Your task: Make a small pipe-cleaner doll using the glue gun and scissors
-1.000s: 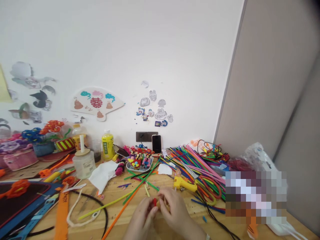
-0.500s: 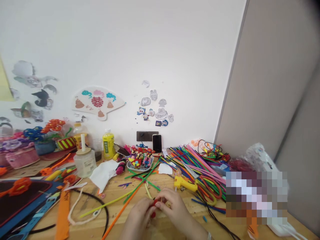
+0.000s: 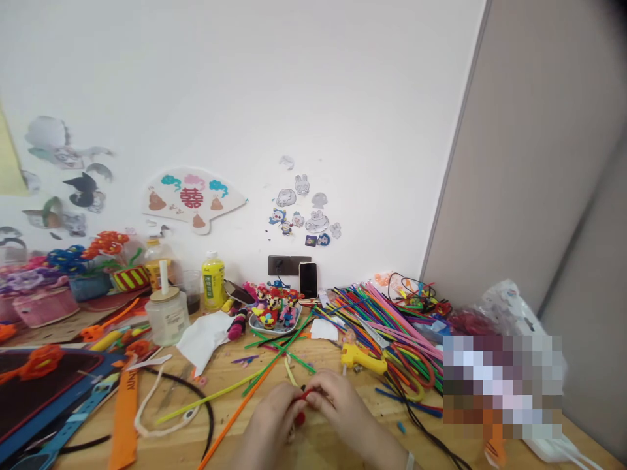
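Observation:
Close together at the table's front, my two hands pinch a small red fuzzy piece point(image 3: 306, 393). My left hand point(image 3: 275, 412) has its fingers closed on the piece's left side, and a round red part shows just below the fingertips. My right hand point(image 3: 334, 399) grips the right end between thumb and fingers. Part of the piece is hidden by the fingers. A yellow glue gun point(image 3: 363, 360) lies just beyond my right hand. An orange pipe cleaner point(image 3: 245, 399) and a yellow-green one point(image 3: 215, 395) lie left of my hands.
Behind sit a small tray point(image 3: 275, 330) of figurines, a phone point(image 3: 308, 281) and a yellow bottle point(image 3: 213, 282). Many pipe cleaners point(image 3: 372, 313) with scissors point(image 3: 373, 333) on them lie back right. A glass jar point(image 3: 167, 316) stands left. Black cables point(image 3: 416, 418) run along the right front.
My fingers have shifted slightly on the red piece, and a short red length now shows between the fingertips. The view has moved very little.

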### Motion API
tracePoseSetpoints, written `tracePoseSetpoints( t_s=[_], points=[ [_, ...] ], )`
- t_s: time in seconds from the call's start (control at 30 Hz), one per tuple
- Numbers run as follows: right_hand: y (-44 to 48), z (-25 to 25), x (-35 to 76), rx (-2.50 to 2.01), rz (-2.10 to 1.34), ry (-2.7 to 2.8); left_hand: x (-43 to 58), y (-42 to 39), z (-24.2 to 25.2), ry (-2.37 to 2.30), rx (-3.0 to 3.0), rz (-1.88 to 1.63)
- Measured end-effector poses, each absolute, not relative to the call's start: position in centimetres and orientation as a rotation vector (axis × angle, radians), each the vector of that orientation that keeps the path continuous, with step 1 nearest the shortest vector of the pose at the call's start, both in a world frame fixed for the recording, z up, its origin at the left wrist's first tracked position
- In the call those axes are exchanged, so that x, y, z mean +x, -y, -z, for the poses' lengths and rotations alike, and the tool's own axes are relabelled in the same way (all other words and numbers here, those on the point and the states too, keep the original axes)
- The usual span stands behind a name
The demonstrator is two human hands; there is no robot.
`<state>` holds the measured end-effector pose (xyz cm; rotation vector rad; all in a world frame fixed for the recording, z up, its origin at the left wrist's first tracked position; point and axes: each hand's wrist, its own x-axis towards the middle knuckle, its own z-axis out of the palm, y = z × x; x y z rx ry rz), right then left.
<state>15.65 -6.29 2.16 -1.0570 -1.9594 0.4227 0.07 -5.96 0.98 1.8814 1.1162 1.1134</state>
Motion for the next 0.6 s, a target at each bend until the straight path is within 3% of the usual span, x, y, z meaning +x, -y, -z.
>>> tracePoseSetpoints(
  t_s=[0.23, 0.6],
  points=[
    [6.2, -1.8, 15.3, -1.075, -0.585, 1.742, 0.1, 5.9, -1.2, -1.054, 1.732, -1.027],
    [6.0, -1.2, 15.3, -1.040, -0.660, 1.672, -1.5, 5.6, -2.3, -0.932, 2.486, -1.122]
  ],
)
